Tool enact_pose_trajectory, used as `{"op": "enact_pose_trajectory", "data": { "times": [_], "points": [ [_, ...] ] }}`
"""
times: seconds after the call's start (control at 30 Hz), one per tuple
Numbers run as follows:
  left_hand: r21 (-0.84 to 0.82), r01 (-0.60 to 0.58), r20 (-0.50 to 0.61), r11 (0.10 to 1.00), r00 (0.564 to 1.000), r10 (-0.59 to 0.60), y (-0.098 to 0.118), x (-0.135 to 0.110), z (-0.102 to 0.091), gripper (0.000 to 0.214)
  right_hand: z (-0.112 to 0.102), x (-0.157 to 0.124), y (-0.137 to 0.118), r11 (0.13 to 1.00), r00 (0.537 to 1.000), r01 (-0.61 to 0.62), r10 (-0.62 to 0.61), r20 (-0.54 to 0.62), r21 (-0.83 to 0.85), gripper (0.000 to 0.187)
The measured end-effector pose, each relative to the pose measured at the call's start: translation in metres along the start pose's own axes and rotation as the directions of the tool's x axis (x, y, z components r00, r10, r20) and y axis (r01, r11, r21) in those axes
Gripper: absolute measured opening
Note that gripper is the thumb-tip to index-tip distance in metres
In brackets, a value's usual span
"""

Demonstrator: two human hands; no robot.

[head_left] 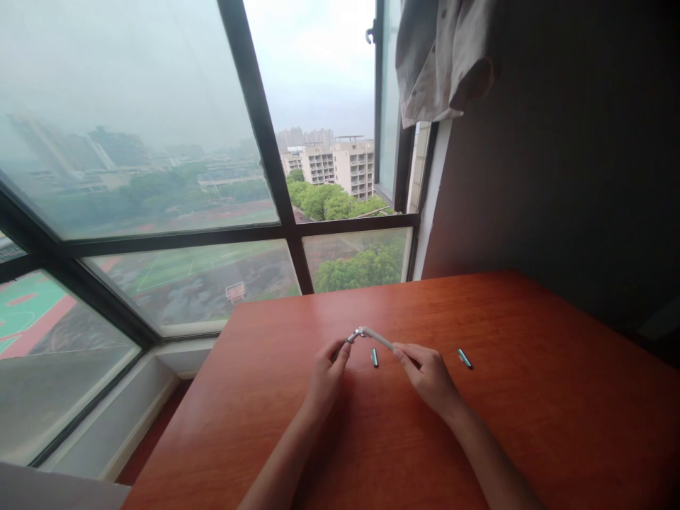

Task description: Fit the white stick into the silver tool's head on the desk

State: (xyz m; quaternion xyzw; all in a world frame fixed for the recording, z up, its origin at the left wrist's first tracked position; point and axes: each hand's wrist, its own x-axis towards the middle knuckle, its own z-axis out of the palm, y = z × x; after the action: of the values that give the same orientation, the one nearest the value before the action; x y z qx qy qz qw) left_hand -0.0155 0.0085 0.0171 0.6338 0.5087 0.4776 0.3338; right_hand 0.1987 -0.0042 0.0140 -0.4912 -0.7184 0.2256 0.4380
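Both my hands hold a slim white razor-like tool (372, 336) just above the reddish wooden table (531, 425). My left hand (326, 379) pinches its metal head end, fingers closed. My right hand (428, 375) grips the white handle, fingers curled round it. A small teal-and-dark piece (375, 357) lies on the table between my hands. A second similar teal piece (464, 358) lies to the right of my right hand.
A large window with dark frames (287, 212) fills the left and back, one pane swung open (387, 106). A pale garment (440, 57) hangs at the top right. A dark wall (574, 156) bounds the table's right side.
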Motion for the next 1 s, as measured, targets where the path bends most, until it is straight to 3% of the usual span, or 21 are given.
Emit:
{"op": "enact_pose_trajectory", "data": {
  "times": [0.17, 0.53, 0.7, 1.0],
  "points": [
    [-0.082, 0.062, 0.027, 0.995, 0.998, -0.059, 0.002, 0.002, -0.001, 0.037, 0.001, 0.000, -0.003, 0.997, 0.999, -0.002, -0.001, 0.034, 0.083, 0.035],
    [-0.282, 0.170, 0.151, 0.944, 0.980, -0.131, -0.004, 0.000, 0.004, 0.039, 0.004, 0.001, -0.003, 0.993, 0.997, -0.049, 0.054, -0.048, 0.105, 0.042],
    [-0.368, 0.189, 0.123, 0.911, 0.980, -0.154, -0.005, 0.000, 0.007, 0.040, 0.010, -0.002, -0.009, 0.973, 0.995, -0.099, 0.093, 0.039, 0.207, 0.040],
    [-0.596, 0.285, 0.190, 0.751, 0.958, -0.213, 0.001, -0.003, 0.017, 0.035, 0.016, -0.002, -0.016, 0.937, 0.995, -0.100, 0.093, 0.035, 0.334, 0.035]
  ]
}}
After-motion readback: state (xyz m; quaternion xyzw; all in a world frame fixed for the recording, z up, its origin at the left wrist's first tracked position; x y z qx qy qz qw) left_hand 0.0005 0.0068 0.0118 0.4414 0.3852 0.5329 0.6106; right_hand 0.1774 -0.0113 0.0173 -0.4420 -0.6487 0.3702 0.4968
